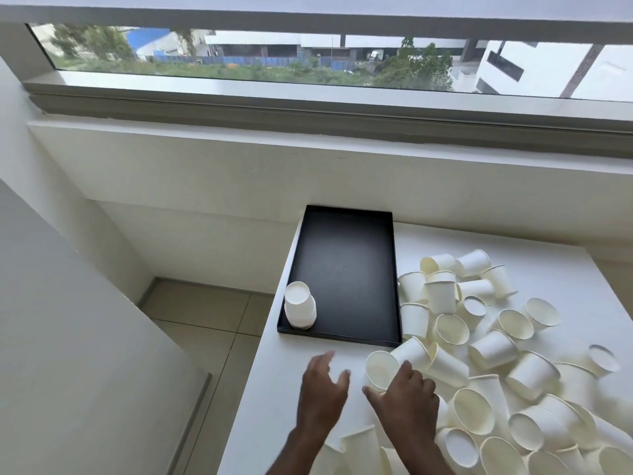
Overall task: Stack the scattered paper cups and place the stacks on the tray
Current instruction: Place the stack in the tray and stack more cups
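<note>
Hands reach for loose paper cups [496, 371] beside the black tray [342, 262].
Right hand [407, 395] curls round one cup [380, 368] lying on its side, just in front of the tray. Left hand [322, 389] is spread wide and holds nothing. One short stack [299, 306] stands in the tray's near left corner. Cups look light and easy to squash, so hold the sides softly.

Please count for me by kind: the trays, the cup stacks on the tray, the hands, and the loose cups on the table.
Tray: 1
Cup stack on the tray: 1
Hands: 2, left hand and right hand
Loose cups: too many overlap for an exact count; the right hand grips one cup
Total without loose cups: 4
</note>
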`<state>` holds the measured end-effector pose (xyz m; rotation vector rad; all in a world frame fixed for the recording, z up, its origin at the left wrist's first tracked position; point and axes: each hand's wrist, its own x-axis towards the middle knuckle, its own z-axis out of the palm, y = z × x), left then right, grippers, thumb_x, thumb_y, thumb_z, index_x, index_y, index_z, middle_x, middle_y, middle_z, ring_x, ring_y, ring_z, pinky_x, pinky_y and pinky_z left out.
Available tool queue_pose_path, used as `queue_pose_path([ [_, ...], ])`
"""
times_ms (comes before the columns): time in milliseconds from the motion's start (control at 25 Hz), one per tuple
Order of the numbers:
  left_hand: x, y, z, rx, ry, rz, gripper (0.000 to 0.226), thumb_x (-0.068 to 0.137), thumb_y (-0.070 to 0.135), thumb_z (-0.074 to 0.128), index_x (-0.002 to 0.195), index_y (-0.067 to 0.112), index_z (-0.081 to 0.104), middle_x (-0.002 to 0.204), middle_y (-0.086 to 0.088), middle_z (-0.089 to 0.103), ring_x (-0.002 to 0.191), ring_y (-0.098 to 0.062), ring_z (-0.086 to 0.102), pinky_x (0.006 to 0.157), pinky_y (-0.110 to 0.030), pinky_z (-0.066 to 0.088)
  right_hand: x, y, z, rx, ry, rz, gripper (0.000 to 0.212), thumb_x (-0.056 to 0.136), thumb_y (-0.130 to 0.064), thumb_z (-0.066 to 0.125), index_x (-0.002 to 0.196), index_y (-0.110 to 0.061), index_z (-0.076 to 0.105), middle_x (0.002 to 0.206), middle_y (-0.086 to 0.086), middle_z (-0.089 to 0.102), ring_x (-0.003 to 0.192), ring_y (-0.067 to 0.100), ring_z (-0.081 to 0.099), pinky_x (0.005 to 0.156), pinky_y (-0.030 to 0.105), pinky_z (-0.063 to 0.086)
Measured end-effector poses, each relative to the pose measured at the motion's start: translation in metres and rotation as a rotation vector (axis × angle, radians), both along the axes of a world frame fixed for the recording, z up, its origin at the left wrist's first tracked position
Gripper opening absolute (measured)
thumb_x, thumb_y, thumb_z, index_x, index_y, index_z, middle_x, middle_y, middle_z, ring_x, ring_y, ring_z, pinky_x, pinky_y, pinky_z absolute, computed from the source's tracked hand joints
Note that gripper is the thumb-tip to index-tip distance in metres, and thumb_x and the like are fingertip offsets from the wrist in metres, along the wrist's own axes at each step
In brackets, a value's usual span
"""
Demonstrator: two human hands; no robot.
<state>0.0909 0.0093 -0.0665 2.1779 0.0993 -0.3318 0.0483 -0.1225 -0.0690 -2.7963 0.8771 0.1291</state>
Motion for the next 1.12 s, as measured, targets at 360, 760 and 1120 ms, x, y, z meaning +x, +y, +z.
queue_pose_path([
  [360, 0.005, -0.052, -0.006, 0.158, 0.12, 0.098, 0.031, 0.081, 0.024, 0.053, 0.055, 0.009, 0.049, 0.054, -0.003, 0.054, 0.052, -0.022, 0.048, 0.049, -0.03, 0.037, 0.009, -0.024, -0.022, 0.039, -0.152, 0.26, 0.066, 0.059, -0.049, 0.081, 0.11, -0.013, 0.061, 0.092, 0.004, 0.067, 0.082, 0.028, 0.059, 0.065, 0.038, 0.048],
  [760, -0.003, -0.018, 0.076, -0.406, 0.309, 0.035, 0.026, 0.092, 0.029, 0.058, 0.083, 0.008, 0.072, 0.074, -0.008, 0.069, 0.066, -0.018, 0.062, 0.068, -0.033, 0.054, -0.004, -0.057, 0.039, 0.406, -0.388, 0.385, 0.069, 0.066, -0.03, 0.082, 0.124, -0.011, 0.052, 0.117, 0.007, 0.063, 0.105, 0.031, 0.059, 0.085, 0.039, 0.048],
  [1120, -0.106, 0.095, 0.07, 0.336, 0.494, -0.291, 0.096, 0.066, 0.04, 0.08, 0.146, 0.025, 0.029, 0.141, -0.002, 0.043, 0.112, -0.014, 0.053, 0.086, -0.024, 0.045, -0.046, -0.074, 0.065, 0.394, -0.404, 0.258, 0.068, 0.069, -0.034, 0.08, 0.125, -0.01, 0.05, 0.111, 0.011, 0.063, 0.1, 0.036, 0.059, 0.078, 0.044, 0.051],
])
